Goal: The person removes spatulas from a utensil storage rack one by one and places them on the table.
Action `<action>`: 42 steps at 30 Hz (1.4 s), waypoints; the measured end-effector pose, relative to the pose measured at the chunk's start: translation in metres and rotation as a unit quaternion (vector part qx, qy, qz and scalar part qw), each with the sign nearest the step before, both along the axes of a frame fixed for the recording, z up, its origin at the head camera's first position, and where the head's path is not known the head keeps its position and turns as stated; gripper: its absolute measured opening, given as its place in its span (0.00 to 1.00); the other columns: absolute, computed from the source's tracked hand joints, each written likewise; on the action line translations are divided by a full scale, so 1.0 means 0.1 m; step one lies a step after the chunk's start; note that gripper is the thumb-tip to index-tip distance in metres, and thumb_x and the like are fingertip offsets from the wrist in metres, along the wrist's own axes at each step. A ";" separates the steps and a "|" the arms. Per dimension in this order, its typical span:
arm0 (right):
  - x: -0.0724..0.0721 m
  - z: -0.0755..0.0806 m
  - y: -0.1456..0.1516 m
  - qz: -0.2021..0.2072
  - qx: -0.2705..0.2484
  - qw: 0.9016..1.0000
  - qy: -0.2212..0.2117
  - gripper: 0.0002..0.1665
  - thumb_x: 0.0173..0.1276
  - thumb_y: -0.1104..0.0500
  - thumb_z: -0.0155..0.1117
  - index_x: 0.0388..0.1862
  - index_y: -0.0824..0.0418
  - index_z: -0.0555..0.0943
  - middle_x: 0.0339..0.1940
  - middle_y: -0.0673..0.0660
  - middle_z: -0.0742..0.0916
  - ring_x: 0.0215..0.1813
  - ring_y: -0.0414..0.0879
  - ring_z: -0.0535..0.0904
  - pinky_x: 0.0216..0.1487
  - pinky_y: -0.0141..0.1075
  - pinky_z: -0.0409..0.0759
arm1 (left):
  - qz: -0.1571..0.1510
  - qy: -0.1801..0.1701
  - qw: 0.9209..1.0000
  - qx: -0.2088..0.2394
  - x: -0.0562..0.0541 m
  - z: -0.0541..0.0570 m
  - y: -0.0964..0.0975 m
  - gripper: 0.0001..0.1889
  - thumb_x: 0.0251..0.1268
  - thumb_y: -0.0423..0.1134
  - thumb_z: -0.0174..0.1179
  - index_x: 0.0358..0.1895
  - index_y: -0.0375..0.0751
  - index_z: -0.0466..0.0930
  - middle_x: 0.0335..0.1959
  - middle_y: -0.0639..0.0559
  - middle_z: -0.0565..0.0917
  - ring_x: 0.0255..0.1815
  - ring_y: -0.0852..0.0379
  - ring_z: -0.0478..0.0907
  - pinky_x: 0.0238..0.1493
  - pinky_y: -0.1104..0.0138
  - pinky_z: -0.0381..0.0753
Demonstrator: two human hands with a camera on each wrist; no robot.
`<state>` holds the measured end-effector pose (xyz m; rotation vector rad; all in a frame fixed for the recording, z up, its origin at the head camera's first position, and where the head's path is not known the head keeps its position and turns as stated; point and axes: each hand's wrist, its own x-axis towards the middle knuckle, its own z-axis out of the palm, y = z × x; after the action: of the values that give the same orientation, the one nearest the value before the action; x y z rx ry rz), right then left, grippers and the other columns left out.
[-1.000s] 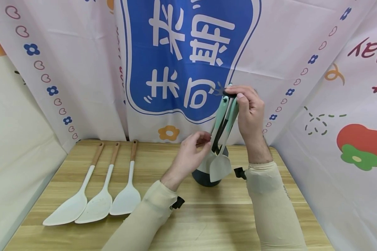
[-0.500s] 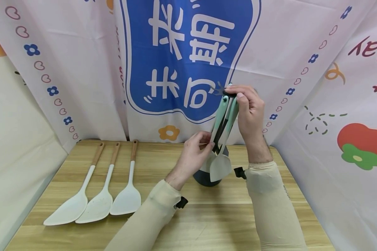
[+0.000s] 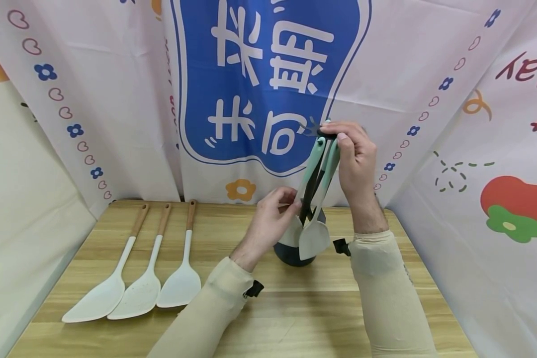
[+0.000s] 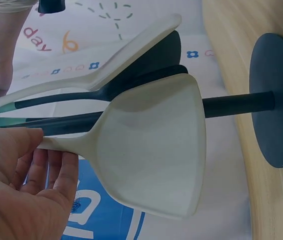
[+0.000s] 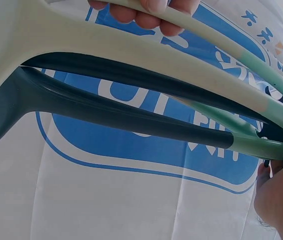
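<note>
A dark utensil rack [image 3: 294, 257] with a round base [image 4: 277, 100] stands upright on the table, with prongs at its top. From it hang two cream spatulas with mint-green handle ends, plus dark utensils [image 5: 106, 112] behind. My left hand [image 3: 270, 216] pinches the lower handle of the left cream spatula [image 4: 149, 145], tilting it outward from the pole. The other cream spatula [image 3: 314, 240] hangs in front on the right. My right hand [image 3: 358, 154] grips the rack's top hub [image 3: 326, 133] with thumb and fingers; part of the hub is hidden under them.
Three white spatulas [image 3: 179, 286] with wooden handles lie side by side on the left of the wooden table [image 3: 291, 318]. A printed cloth [image 3: 268, 74] hangs right behind the rack, and cloth walls stand at both sides.
My left hand has shifted slightly right and then back left, swinging the pinched spatula outward. The right hand has stayed at the rack's top.
</note>
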<state>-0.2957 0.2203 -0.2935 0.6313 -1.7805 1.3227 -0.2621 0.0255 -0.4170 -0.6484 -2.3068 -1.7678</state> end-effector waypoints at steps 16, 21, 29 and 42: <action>0.00 0.01 0.00 0.008 0.003 1.000 0.005 0.25 0.87 0.56 0.54 0.54 0.70 0.95 0.56 0.43 0.97 0.64 0.36 0.88 0.67 0.32 0.83 | 0.008 0.005 1.000 -0.011 0.06 0.05 -0.11 0.11 0.89 0.34 0.69 0.65 0.40 0.88 0.60 0.43 0.90 0.64 0.46 0.91 0.74 0.51 0.95; 0.00 0.01 0.00 0.010 0.000 1.000 0.006 0.25 0.87 0.57 0.53 0.54 0.71 0.94 0.56 0.40 0.96 0.64 0.36 0.89 0.67 0.33 0.83 | 0.004 0.002 1.000 -0.015 0.09 0.07 -0.12 0.11 0.89 0.34 0.69 0.66 0.40 0.88 0.61 0.44 0.90 0.65 0.46 0.91 0.74 0.52 0.95; -0.01 0.00 0.00 0.011 0.002 1.000 0.008 0.25 0.88 0.57 0.53 0.54 0.71 0.94 0.56 0.37 0.95 0.65 0.35 0.88 0.69 0.33 0.83 | 0.004 -0.001 1.000 -0.013 0.13 0.09 -0.17 0.12 0.89 0.34 0.68 0.67 0.39 0.87 0.63 0.43 0.90 0.66 0.46 0.90 0.74 0.51 0.95; -0.01 0.00 0.00 0.003 0.000 1.000 0.003 0.25 0.87 0.57 0.53 0.53 0.70 0.95 0.57 0.53 0.97 0.66 0.37 0.88 0.73 0.34 0.82 | 0.004 -0.004 1.000 -0.018 0.21 0.15 -0.31 0.12 0.90 0.37 0.68 0.66 0.40 0.88 0.61 0.46 0.89 0.66 0.48 0.89 0.74 0.50 0.95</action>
<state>-0.2963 0.2204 -0.2931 0.6397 -1.7750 1.3249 -0.2407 -0.0055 -0.4021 -0.6388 -2.3472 -1.7330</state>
